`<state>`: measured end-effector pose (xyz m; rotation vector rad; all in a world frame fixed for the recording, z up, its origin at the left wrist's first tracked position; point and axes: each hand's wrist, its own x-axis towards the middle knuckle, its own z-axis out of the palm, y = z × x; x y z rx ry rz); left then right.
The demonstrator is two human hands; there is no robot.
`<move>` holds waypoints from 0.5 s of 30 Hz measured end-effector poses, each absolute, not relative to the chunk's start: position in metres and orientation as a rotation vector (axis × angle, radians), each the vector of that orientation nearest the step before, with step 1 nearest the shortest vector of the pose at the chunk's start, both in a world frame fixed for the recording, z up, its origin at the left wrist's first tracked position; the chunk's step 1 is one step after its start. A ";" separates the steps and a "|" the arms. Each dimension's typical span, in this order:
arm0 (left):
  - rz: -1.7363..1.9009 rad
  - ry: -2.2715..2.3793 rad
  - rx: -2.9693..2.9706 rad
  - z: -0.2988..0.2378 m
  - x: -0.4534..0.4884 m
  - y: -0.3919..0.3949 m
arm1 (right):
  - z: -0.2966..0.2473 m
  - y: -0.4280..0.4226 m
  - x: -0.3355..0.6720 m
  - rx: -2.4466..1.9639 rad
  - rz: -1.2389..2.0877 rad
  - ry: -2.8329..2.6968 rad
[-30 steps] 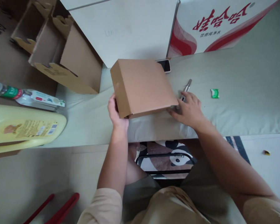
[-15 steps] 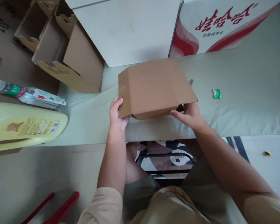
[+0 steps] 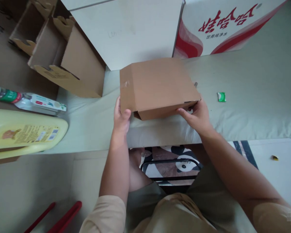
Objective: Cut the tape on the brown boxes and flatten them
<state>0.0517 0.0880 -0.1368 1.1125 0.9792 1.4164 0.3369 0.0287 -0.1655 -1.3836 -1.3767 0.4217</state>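
A brown cardboard box (image 3: 157,85) sits near the front edge of a pale green padded surface (image 3: 252,97). My left hand (image 3: 120,118) grips its near left corner, thumb on the side panel. My right hand (image 3: 198,117) holds the near right corner, fingers curled at the box's front edge. The box's front flap looks slightly open along the near side. A metal tool tip (image 3: 196,84) peeks out from behind the box on the right.
Open folded cartons (image 3: 63,61) stand at the back left. A white box (image 3: 131,32) and a red-and-white carton (image 3: 223,26) stand behind. A yellow bottle (image 3: 24,134) and a clear bottle (image 3: 29,101) lie left. A small green packet (image 3: 221,96) lies right.
The box was lifted and turned, covering the phone and most of the metal tool. My right hand moved from the tool to the box's right corner; my left thumb now wraps the side.
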 end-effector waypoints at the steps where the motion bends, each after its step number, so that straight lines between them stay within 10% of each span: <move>1: 1.429 1.009 1.142 -0.138 0.052 0.089 | -0.164 0.029 0.337 -1.398 0.425 -1.378; 15: 1.522 1.098 1.088 -0.139 0.043 0.093 | -0.152 0.030 0.333 -1.283 0.485 -1.086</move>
